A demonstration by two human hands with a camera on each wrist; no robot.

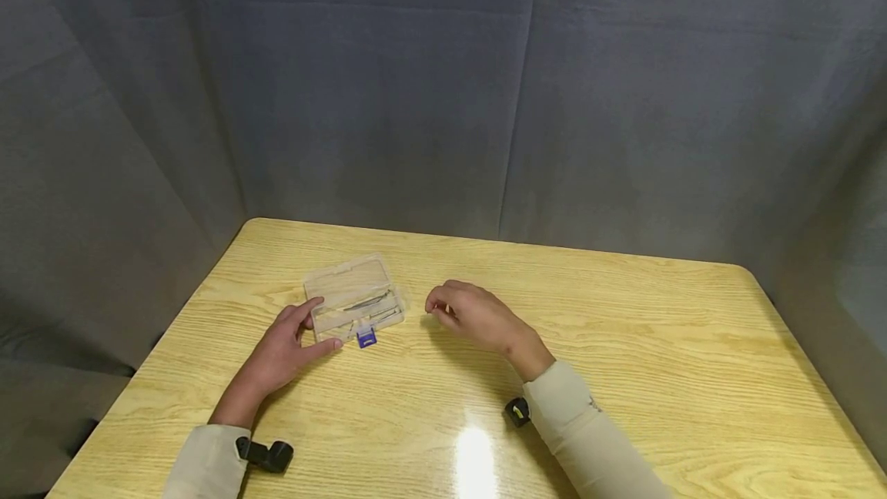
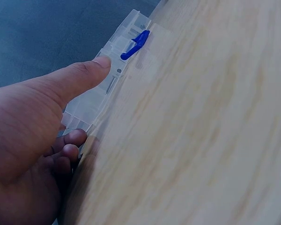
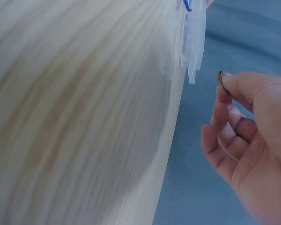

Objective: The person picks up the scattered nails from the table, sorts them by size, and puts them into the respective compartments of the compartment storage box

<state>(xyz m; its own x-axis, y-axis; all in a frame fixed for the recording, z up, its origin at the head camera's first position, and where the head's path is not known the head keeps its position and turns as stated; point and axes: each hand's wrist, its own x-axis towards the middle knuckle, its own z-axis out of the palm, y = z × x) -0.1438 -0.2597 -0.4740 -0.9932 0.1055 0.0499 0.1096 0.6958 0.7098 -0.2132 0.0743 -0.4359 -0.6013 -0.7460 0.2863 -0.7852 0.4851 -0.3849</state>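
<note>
A clear plastic compartment box (image 1: 344,277) sits on the table, with a blue latch (image 1: 366,338) hanging at its front. Several thin dark metal pieces (image 1: 367,303) lie in its compartments. My left hand (image 1: 286,350) holds the box by its left end, thumb along the front wall and fingers at the side. To the right of the box, my right hand (image 1: 481,319) is raised over the table. Between its thumb and index finger it pinches a thin dark piece (image 3: 221,75), mostly hidden by the fingertips; I cannot tell its kind.
The light wooden table (image 1: 624,345) has rounded far corners. Grey curtains (image 1: 374,98) hang behind it and along both sides. A black wrist camera (image 1: 266,454) is strapped on the left sleeve, another camera (image 1: 517,411) on the right one.
</note>
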